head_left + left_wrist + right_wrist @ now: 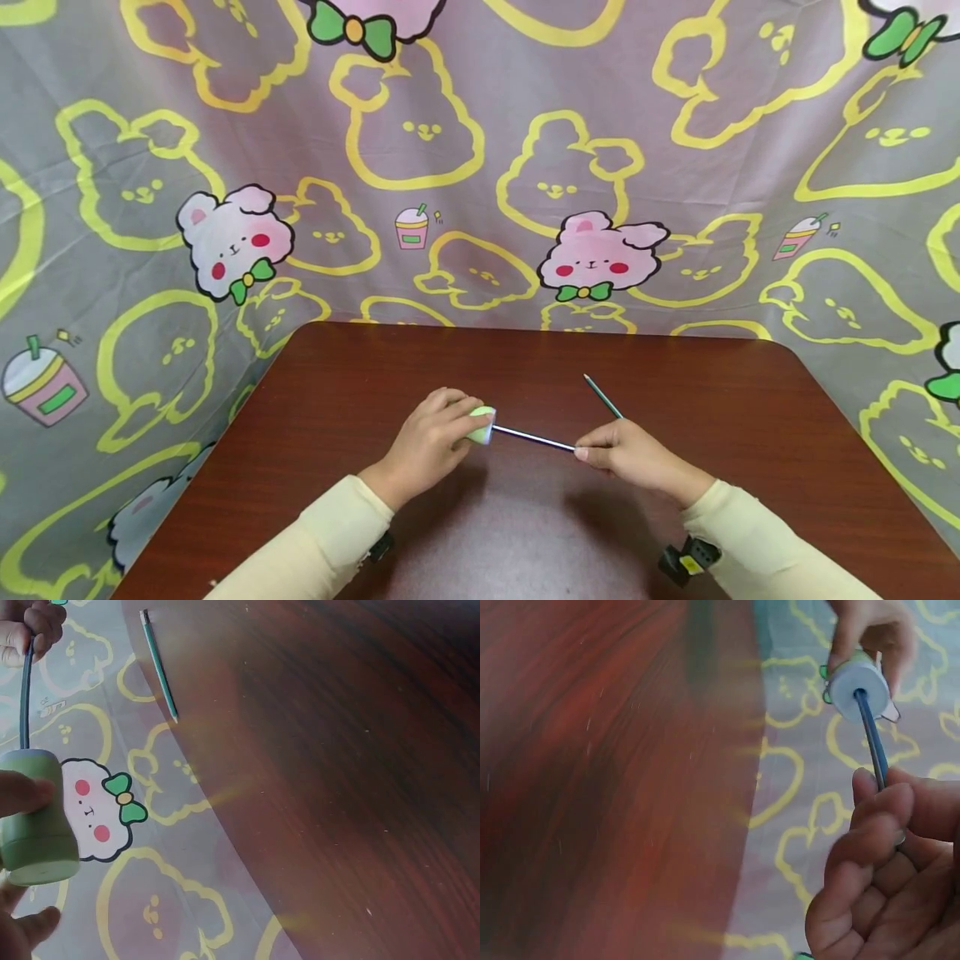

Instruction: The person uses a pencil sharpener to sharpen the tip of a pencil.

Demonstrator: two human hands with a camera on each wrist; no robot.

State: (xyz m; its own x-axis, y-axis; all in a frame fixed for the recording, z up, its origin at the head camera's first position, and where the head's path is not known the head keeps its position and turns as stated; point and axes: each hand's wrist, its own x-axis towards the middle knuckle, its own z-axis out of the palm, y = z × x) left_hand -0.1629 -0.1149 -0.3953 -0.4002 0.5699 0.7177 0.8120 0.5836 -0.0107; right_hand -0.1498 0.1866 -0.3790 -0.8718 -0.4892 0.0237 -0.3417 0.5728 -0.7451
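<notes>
In the head view my left hand [429, 435] grips a small green cylindrical pencil sharpener [481, 425] above the table. A dark blue striped pencil [534, 437] runs from the sharpener to my right hand [628, 454], which pinches it between thumb and fingers. The right wrist view shows the pencil [874, 742] entering a hole in the sharpener's pale end face [847, 694]. Its tip is hidden inside. From the left wrist, the sharpener's green body [41, 832] shows with fingers round it.
A green pencil [603, 396] lies on the brown wooden table [375, 367] beyond my right hand, its sharpened point facing away. A cloth curtain [465, 200] with cartoon bears and rabbits stands behind the table and along its sides.
</notes>
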